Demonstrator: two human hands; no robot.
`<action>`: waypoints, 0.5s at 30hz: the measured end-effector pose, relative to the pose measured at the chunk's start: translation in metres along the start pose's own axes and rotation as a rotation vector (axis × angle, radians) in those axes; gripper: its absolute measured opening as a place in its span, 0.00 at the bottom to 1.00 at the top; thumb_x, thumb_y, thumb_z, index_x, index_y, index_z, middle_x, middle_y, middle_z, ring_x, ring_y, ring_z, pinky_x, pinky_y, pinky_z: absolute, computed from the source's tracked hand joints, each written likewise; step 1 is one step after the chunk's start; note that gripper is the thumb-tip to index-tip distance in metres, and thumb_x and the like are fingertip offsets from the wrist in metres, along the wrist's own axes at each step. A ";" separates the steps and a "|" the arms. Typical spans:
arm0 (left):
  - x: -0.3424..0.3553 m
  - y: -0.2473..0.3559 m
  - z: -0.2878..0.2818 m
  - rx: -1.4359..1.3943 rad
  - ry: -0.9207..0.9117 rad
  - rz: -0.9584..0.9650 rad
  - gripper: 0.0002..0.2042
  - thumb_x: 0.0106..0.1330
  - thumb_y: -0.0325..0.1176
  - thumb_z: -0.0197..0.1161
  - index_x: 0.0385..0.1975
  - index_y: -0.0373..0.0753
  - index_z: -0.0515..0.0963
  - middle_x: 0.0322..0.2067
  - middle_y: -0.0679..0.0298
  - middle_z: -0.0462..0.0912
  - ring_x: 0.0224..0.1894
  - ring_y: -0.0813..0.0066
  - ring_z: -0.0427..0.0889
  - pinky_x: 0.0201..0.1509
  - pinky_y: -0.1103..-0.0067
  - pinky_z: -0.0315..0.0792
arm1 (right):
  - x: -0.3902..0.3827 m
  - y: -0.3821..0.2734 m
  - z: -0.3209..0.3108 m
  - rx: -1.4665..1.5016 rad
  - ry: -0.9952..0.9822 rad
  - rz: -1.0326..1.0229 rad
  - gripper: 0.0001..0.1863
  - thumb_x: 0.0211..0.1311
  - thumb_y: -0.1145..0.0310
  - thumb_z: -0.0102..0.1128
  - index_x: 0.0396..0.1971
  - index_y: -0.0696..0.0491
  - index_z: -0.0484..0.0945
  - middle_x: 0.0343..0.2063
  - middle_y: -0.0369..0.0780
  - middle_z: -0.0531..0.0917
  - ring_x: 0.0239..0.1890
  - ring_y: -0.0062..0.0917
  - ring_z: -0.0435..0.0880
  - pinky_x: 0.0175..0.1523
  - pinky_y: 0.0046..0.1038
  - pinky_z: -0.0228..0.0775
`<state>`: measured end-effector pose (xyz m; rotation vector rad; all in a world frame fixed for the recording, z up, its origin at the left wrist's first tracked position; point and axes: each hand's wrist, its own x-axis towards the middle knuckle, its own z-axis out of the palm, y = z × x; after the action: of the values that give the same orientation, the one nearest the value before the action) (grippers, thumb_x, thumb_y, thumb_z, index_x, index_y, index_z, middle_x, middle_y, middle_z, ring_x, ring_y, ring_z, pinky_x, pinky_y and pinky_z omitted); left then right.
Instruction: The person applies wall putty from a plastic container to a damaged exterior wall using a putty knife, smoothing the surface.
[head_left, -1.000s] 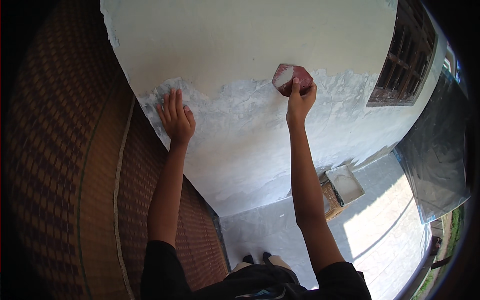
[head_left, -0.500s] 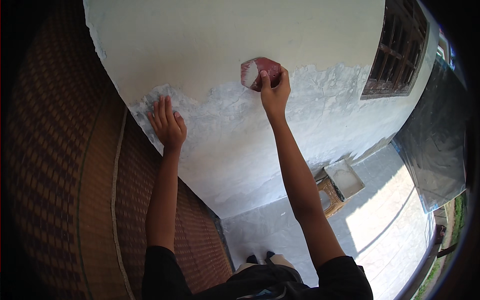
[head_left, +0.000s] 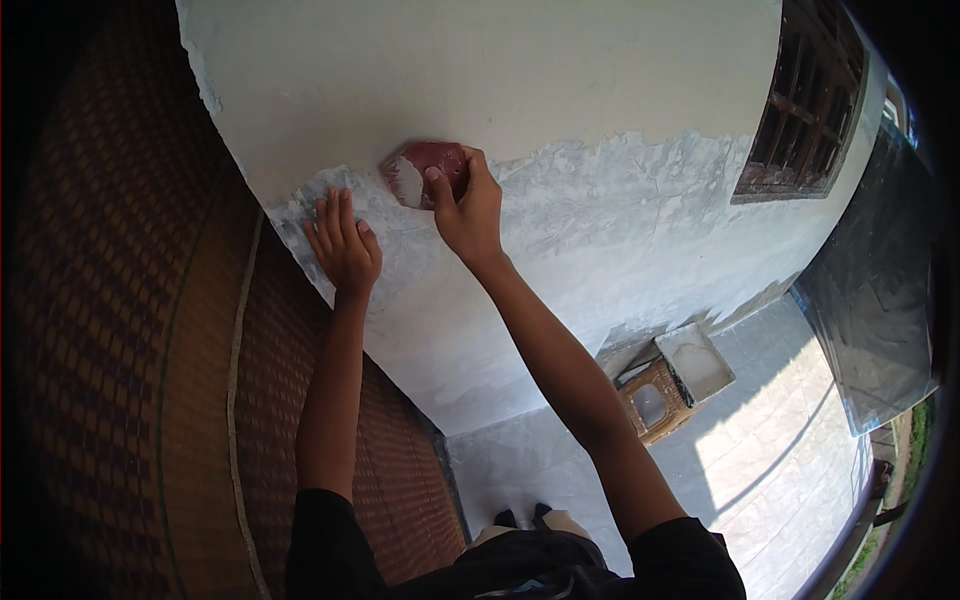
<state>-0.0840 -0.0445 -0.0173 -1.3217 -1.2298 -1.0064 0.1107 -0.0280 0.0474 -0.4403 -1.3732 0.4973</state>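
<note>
We see the red scraper [head_left: 436, 157] up against the wall [head_left: 520, 330], right about where cream coating meets patchy white; can't tell how firmly it presses. Pale smear on its left part. Long axis runs roughly side to side, left end sticking out away from the grip, so the blade lies left and slightly above the right hand [head_left: 468, 208]. Grip is clamped on the scraper: thumb across the near face, fingers round the right edge, some hidden behind.

Left hand [head_left: 346, 246] is just left and lower, flat on the wall by its ragged corner, holding nothing. Scraper sits between both hands, apart from the left, in contact with the right only.

Farther out we note a woven mat [head_left: 110, 300] at left, barred window [head_left: 800, 100] upper right, and a pale-filled tray [head_left: 674, 370] beside a tan box [head_left: 675, 410], low right near the floor [head_left: 520, 450].
</note>
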 end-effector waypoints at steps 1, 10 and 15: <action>0.001 0.001 0.001 -0.002 0.009 -0.008 0.23 0.72 0.37 0.42 0.64 0.37 0.65 0.65 0.57 0.65 0.69 0.56 0.60 0.73 0.55 0.44 | -0.001 0.001 0.012 -0.044 0.022 -0.054 0.14 0.62 0.72 0.62 0.44 0.60 0.72 0.34 0.46 0.83 0.35 0.28 0.84 0.42 0.27 0.75; -0.001 -0.004 -0.003 -0.003 0.012 -0.013 0.23 0.72 0.36 0.42 0.64 0.38 0.66 0.65 0.58 0.66 0.69 0.57 0.60 0.72 0.55 0.45 | 0.038 0.018 -0.060 -0.146 0.303 0.030 0.17 0.61 0.71 0.63 0.46 0.61 0.71 0.36 0.47 0.82 0.40 0.32 0.83 0.47 0.30 0.73; 0.000 0.002 0.000 0.001 -0.003 -0.008 0.23 0.71 0.36 0.42 0.65 0.37 0.64 0.65 0.56 0.65 0.69 0.55 0.60 0.72 0.54 0.45 | 0.060 0.045 -0.144 -0.021 0.531 0.123 0.15 0.64 0.69 0.61 0.47 0.60 0.71 0.40 0.41 0.78 0.40 0.23 0.78 0.48 0.26 0.72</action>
<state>-0.0822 -0.0448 -0.0177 -1.3189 -1.2388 -1.0096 0.2576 0.0426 0.0495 -0.6260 -0.8439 0.4267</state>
